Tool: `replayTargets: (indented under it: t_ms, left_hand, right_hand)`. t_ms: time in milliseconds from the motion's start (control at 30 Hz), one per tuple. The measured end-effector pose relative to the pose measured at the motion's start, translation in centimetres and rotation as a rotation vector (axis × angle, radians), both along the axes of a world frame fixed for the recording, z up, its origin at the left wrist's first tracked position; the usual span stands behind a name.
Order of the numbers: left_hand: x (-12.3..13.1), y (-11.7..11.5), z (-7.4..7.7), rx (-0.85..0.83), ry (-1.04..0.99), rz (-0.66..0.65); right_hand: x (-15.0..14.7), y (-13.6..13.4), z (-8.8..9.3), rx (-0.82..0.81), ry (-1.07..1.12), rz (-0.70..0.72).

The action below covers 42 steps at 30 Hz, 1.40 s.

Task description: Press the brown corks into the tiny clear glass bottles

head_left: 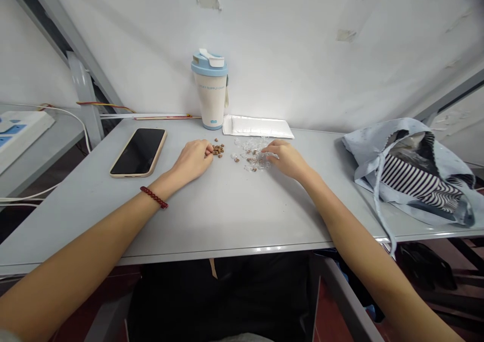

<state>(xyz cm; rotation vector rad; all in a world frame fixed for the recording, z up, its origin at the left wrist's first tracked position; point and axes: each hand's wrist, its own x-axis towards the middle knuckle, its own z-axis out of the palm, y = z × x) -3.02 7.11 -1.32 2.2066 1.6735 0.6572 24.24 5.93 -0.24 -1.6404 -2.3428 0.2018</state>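
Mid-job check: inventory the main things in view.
table: 1, grey, centre
wall: 1, white, behind table
cup: 1, beige, blue lid, table rear
packet: 1, white, right of cup
phone: 1, black screen, table left
small pieces: many, brown, table middle
clear pieces: many, colourless, table middle
bag: 1, pale blue, table right
power strip: 1, white, far left
bracelet: 1, dark red, left wrist
left hand: 1, by small pieces
right hand: 1, by clear pieces
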Motion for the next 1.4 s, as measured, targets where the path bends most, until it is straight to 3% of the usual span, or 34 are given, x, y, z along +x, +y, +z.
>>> replayTargets:
  t_ms: [100, 333, 467, 633, 767, 967, 1400]
  left_hand:
    - [0.3, -0.4, 0.4, -0.06, -0.131, 0.037]
    - [1.3, -1.4, 0.8, -0.231, -0.658, -0.006]
    - [1.8, -2.0, 1.0, -0.281, -0.788, -0.028]
    - [2.3, -2.5, 0.7, -0.178, -0.743, -0.114]
    - [3.0, -3.3, 0.5, -0.143, -0.701, -0.165]
    - [3.9, -4.4, 0.5, -0.06, -0.692, -0.2]
    - [3.9, -4.3, 0.2, -0.029, -0.675, -0.19]
  right_hand:
    - [-0.2, -0.2, 0.3, -0.027, -0.067, -0.02]
    - [-0.4, -0.2, 0.2, -0.081, -0.127, -0.024]
    - [-0.2, 0.0, 0.0, -0.082, -0.082, 0.004]
    - [-0.5, -0.3, -0.1, 0.058, 0.149, 0.076]
    - [-1.7, -1.0, -0.5, 0.199, 0.348, 0.245]
    - [-3.5, -2.3, -1.4, 0.31, 0.32, 0.428]
    - [-4.5, -3.2, -1.7, 0.528, 0.334, 0.48]
